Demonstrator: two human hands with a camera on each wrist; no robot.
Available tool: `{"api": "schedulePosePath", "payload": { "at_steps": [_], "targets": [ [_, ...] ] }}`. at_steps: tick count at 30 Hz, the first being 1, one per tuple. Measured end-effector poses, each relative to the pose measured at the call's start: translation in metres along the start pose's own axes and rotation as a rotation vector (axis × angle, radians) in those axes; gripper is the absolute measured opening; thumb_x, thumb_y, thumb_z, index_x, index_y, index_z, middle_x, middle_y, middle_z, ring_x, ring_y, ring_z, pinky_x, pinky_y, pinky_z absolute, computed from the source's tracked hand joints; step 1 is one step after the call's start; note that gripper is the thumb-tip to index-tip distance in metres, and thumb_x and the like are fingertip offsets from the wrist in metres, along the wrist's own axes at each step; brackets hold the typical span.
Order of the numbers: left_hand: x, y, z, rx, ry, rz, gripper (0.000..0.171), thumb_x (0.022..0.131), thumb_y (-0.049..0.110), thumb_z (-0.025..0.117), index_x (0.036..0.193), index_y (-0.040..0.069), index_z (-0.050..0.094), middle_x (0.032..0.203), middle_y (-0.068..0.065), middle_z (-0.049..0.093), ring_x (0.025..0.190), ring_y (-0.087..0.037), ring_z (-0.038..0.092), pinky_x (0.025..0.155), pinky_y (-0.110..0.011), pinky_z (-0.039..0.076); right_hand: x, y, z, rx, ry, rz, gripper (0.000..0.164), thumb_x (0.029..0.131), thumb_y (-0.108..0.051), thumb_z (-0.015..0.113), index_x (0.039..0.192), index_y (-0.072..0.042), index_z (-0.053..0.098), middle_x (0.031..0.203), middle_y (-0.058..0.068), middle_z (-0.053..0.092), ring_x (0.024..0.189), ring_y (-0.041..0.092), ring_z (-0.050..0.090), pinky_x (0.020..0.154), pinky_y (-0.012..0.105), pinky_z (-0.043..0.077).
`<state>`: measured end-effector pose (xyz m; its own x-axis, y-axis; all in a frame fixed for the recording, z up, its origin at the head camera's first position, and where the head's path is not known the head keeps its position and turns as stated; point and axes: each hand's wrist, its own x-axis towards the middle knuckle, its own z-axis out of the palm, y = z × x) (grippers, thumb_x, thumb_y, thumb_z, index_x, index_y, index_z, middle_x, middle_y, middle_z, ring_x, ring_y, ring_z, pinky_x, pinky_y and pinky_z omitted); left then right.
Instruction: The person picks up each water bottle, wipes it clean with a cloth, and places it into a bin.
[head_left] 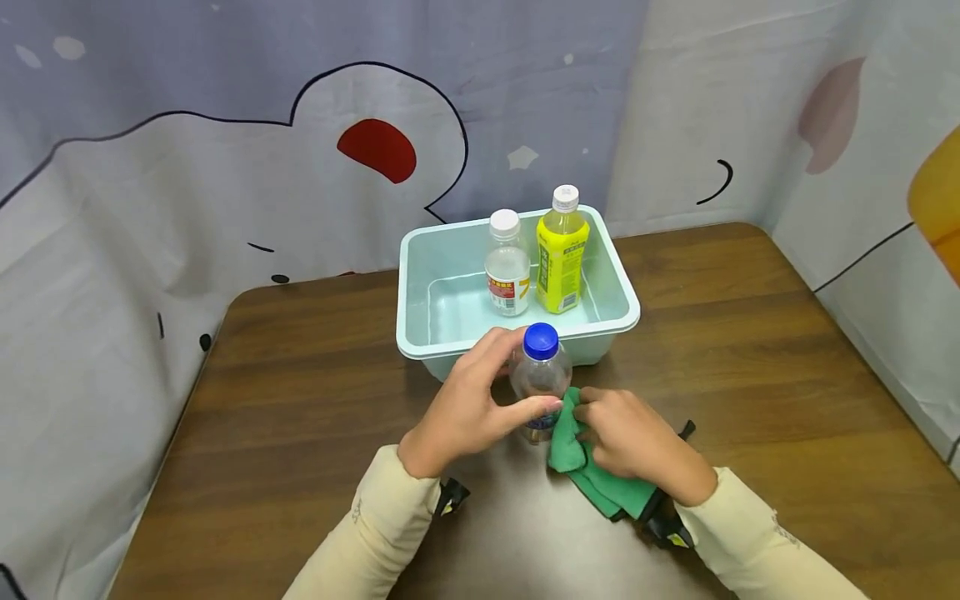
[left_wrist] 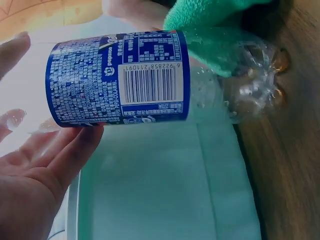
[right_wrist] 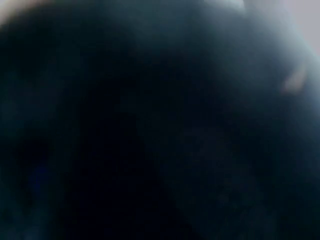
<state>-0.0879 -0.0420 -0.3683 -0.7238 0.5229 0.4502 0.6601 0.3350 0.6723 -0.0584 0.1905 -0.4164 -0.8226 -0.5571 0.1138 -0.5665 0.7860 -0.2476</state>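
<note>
A clear plastic bottle with a blue cap stands upright in front of the light green basin. My left hand grips it from the left, thumb across the near side. In the left wrist view the bottle's blue label shows a barcode, and the fingers lie along it. My right hand holds a green cloth against the bottle's lower right side; part of the cloth hangs below the hand. The right wrist view is almost wholly dark and blurred.
The light green basin sits behind the hands, near the curtain. Inside it stand a clear bottle with a white cap and a yellow-labelled bottle. All rest on a brown wooden table.
</note>
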Motion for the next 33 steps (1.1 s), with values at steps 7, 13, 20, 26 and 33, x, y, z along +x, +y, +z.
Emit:
{"api": "schedulePosePath", "payload": {
  "at_steps": [7,13,20,26,33],
  "targets": [
    [0.001,0.003,-0.005,0.005,-0.149,-0.072,0.069,0.095,0.034,0.075,0.155,0.022,0.043,0.146,0.006,0.057,0.132,-0.011,0.055,0.115,-0.036,0.049,-0.007,0.014,-0.031,0.186,0.142,-0.069,0.013,0.085,-0.004,0.080,0.088,-0.015,0.074,0.080,-0.010,0.055,0.069,0.002,0.045,0.062,0.019,0.043],
    [0.003,0.007,-0.009,-0.001,-0.187,-0.110,0.073,0.097,0.040,0.073,0.160,0.030,0.037,0.146,0.004,0.047,0.133,-0.010,0.050,0.116,-0.036,0.047,-0.002,0.003,-0.075,0.268,0.474,-0.188,0.034,0.076,0.010,0.080,0.103,-0.010,0.079,0.097,-0.003,0.072,0.081,0.008,0.062,0.075,0.013,0.051],
    [0.006,0.008,-0.017,0.004,-0.157,-0.080,0.079,0.095,0.029,0.078,0.161,0.017,0.037,0.138,-0.001,0.059,0.125,-0.013,0.058,0.108,-0.034,0.053,0.012,-0.013,-0.097,0.226,0.546,-0.266,0.035,0.079,0.011,0.078,0.109,-0.007,0.079,0.101,0.001,0.072,0.082,0.011,0.063,0.075,0.020,0.053],
    [0.005,0.012,-0.022,-0.055,-0.162,-0.073,0.055,0.094,0.023,0.080,0.140,0.010,0.054,0.131,-0.002,0.068,0.120,-0.013,0.065,0.100,-0.031,0.059,0.020,-0.016,-0.098,0.124,0.505,-0.289,0.029,0.079,0.015,0.070,0.099,-0.004,0.077,0.096,0.002,0.071,0.078,0.011,0.065,0.068,0.029,0.059],
    [0.000,0.014,-0.017,-0.151,-0.118,-0.059,0.052,0.093,0.018,0.080,0.138,0.009,0.056,0.129,-0.006,0.070,0.114,-0.015,0.069,0.096,-0.025,0.061,0.018,-0.009,-0.080,0.099,0.480,-0.259,0.029,0.072,0.016,0.057,0.080,-0.010,0.067,0.076,-0.004,0.055,0.066,0.005,0.044,0.056,0.020,0.043]
  ]
}}
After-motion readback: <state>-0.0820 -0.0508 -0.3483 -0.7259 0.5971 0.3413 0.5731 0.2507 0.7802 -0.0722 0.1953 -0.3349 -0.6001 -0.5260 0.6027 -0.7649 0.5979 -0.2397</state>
